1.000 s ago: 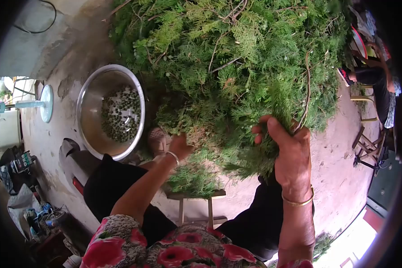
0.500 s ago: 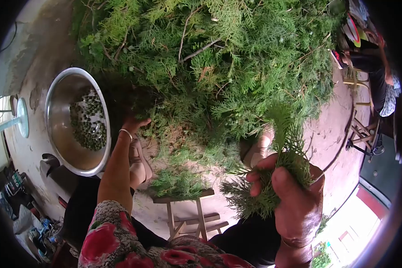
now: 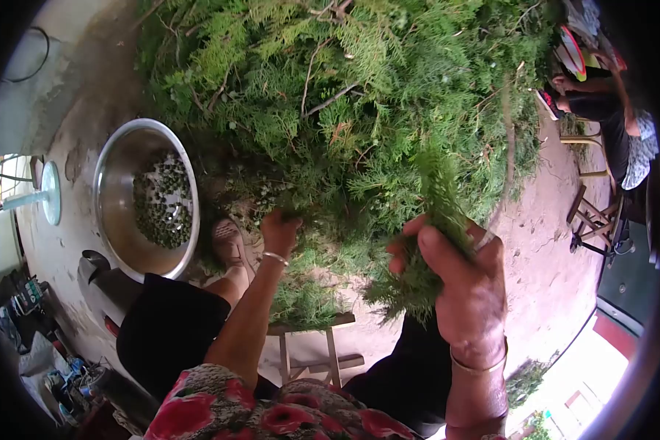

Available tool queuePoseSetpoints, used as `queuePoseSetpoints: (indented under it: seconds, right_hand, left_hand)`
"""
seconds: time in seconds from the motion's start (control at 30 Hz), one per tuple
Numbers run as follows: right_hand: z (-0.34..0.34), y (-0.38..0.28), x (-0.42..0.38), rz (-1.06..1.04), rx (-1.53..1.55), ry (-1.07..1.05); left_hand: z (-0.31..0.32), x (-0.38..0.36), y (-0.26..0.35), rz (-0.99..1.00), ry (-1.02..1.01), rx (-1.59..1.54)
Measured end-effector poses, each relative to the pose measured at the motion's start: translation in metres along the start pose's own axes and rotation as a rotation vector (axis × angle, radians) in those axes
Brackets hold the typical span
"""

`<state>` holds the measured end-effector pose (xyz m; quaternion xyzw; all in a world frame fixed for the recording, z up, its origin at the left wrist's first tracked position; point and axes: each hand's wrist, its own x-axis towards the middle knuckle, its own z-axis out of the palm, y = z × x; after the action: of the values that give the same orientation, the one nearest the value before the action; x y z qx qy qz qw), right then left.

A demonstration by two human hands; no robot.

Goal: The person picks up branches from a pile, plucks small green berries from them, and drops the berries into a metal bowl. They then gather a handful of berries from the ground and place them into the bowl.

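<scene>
Beside bowl — right hand clutching sprig.

The right hand has lifted its green sprig higher.

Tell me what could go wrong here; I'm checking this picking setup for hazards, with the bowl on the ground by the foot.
The steel bowl of green berries sits right beside the sandalled foot; a shift could tip it. The left hand reaches into the branch pile, where bare woody twigs might scratch. The sprig gripped by the right hand could shed bits outside the bowl.
</scene>
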<state>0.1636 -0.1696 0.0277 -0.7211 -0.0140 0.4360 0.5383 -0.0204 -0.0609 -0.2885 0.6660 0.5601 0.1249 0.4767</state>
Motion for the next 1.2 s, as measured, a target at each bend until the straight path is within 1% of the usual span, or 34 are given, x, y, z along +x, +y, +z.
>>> queuePoseSetpoints:
  seconds: [0.07, 0.1, 0.17, 0.2, 0.23, 0.27, 0.3, 0.37, 0.4, 0.43, 0.5, 0.53, 0.57, 0.63, 0.67, 0.7, 0.77, 0.83, 0.9, 0.93, 0.97, 1.03, 1.07, 1.1, 1.17, 1.2]
  right_hand:
    - [-0.005, 0.002, 0.002, -0.072, -0.031, -0.040]
    - [-0.007, 0.007, 0.004, -0.120, -0.041, -0.061]
    - [-0.009, 0.016, 0.010, -0.217, -0.059, -0.103]
    - [-0.008, 0.017, 0.011, -0.182, 0.032, -0.098]
    - [-0.006, 0.017, 0.012, -0.148, 0.122, -0.093]
    - [-0.002, 0.019, 0.012, -0.163, 0.171, -0.047]
    - [-0.002, 0.016, 0.010, -0.185, 0.185, -0.055]
    - [-0.004, 0.010, 0.008, -0.198, -0.041, -0.164]
    - [-0.004, 0.009, 0.006, -0.183, -0.060, -0.211]
    - [-0.002, 0.007, 0.002, -0.197, -0.051, -0.215]
    - [0.003, 0.002, -0.006, -0.186, -0.036, -0.378]
    - [0.005, 0.008, -0.005, -0.219, 0.054, -0.423]
    - [0.008, 0.012, -0.005, -0.225, 0.056, -0.420]
    - [0.013, 0.016, -0.006, -0.203, 0.216, -0.444]
    - [0.013, 0.015, -0.006, -0.205, 0.193, -0.491]
    - [0.014, 0.013, -0.007, -0.202, 0.188, -0.480]
    - [0.018, 0.010, -0.011, -0.224, 0.154, -0.505]
    - [0.023, 0.009, -0.012, -0.258, 0.138, -0.507]
    - [0.028, 0.015, -0.009, -0.243, 0.102, -0.386]
    - [0.026, 0.013, -0.007, -0.208, 0.099, -0.361]
    - [0.024, 0.010, -0.005, -0.205, 0.092, -0.359]
    - [0.020, 0.007, -0.002, -0.382, -0.044, -0.417]
    - [0.020, 0.007, -0.001, -0.393, -0.046, -0.426]
    - [0.019, 0.006, 0.001, -0.385, -0.050, -0.428]
    - [0.018, 0.003, 0.003, -0.480, -0.349, -0.485]
    - [0.019, 0.004, 0.002, -0.556, -0.405, -0.469]
  left_hand:
    - [-0.022, 0.001, 0.013, -0.219, -0.124, -0.567]
    - [-0.028, 0.001, 0.020, -0.193, -0.119, -0.563]
    - [-0.053, -0.010, 0.074, -0.297, -0.151, -0.827]
    - [-0.066, -0.014, 0.093, -0.269, -0.148, -0.823]
    - [-0.079, -0.017, 0.112, -0.222, -0.264, -0.867]
    - [-0.092, -0.021, 0.129, -0.176, -0.380, -0.906]
    - [-0.105, -0.026, 0.147, -0.149, -0.376, -0.899]
    - [-0.129, -0.037, 0.176, -0.142, -0.537, -0.959]
    - [-0.141, -0.041, 0.185, -0.105, -0.582, -0.927]
    - [-0.148, -0.048, 0.196, -0.089, -0.580, -0.918]
    - [-0.157, -0.062, 0.216, -0.095, -0.623, -1.009]
    - [-0.164, -0.063, 0.215, -0.086, -0.692, -1.033]
    - [-0.165, -0.067, 0.220, -0.081, -0.696, -1.030]
    - [-0.163, -0.077, 0.231, -0.157, -0.684, -1.152]
    - [-0.164, -0.071, 0.221, -0.185, -0.811, -1.206]
    - [-0.159, -0.071, 0.222, -0.192, -0.821, -1.212]
    - [-0.146, -0.076, 0.226, -0.256, -0.698, -1.393]
    - [-0.142, -0.076, 0.231, -0.290, -0.676, -1.375]
    - [-0.138, -0.071, 0.229, -0.229, -0.719, -1.325]
    - [-0.140, -0.077, 0.237, -0.268, -0.655, -1.288]
    - [-0.142, -0.075, 0.236, -0.272, -0.655, -1.295]
    - [-0.148, -0.070, 0.241, -0.213, -0.854, -1.239]
    - [-0.153, -0.072, 0.255, -0.128, -0.827, -0.987]
    - [-0.154, -0.066, 0.250, -0.136, -0.825, -0.992]
    - [-0.157, -0.055, 0.234, 0.613, -0.634, -0.081]
    - [-0.156, -0.063, 0.240, 0.452, -0.639, -0.185]
